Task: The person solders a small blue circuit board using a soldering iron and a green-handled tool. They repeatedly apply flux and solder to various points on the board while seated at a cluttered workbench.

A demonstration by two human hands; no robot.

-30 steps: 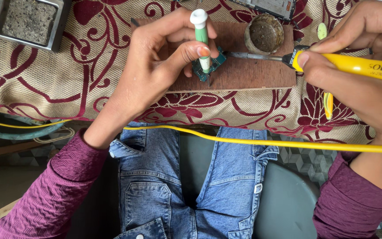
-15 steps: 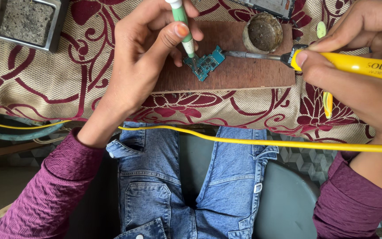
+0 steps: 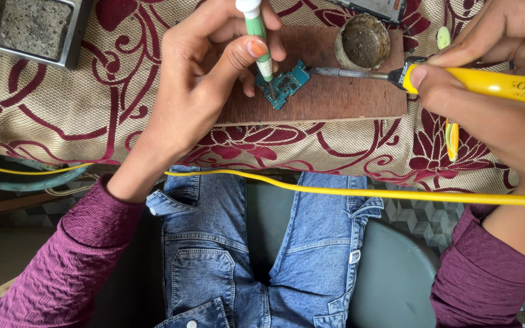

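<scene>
Pinched between thumb and fingers of our left hand (image 3: 205,85) is a green pen-like tool (image 3: 257,36), held nearly upright with its tip down on the small green board (image 3: 287,85). That hand is curled closed around the tool, the thumbnail facing up, and the wrist bends back toward a maroon sleeve (image 3: 62,261) that runs down to the lower left corner.

We see the board lying flat on a brown wooden slab (image 3: 335,97), near its upper middle. Just right of the board the metal tip of the soldering iron (image 3: 493,82) lies almost level, pointing left, close to the board's edge; whether it touches we cannot tell. Behind the tip stands a small round tin (image 3: 363,41) on the slab.

Our right hand (image 3: 487,115) wraps closed around the iron's yellow handle, thumb pressed near the collar, forearm coming in from the right edge.

Under the slab we have a cream cloth (image 3: 92,109) with dark red flowers. At far left a grey block sits in a metal tray (image 3: 71,48). A yellow cord (image 3: 335,191) crosses from left to right above our jeans (image 3: 226,255), and a grey chair seat (image 3: 390,285) shows between and beside the legs.
</scene>
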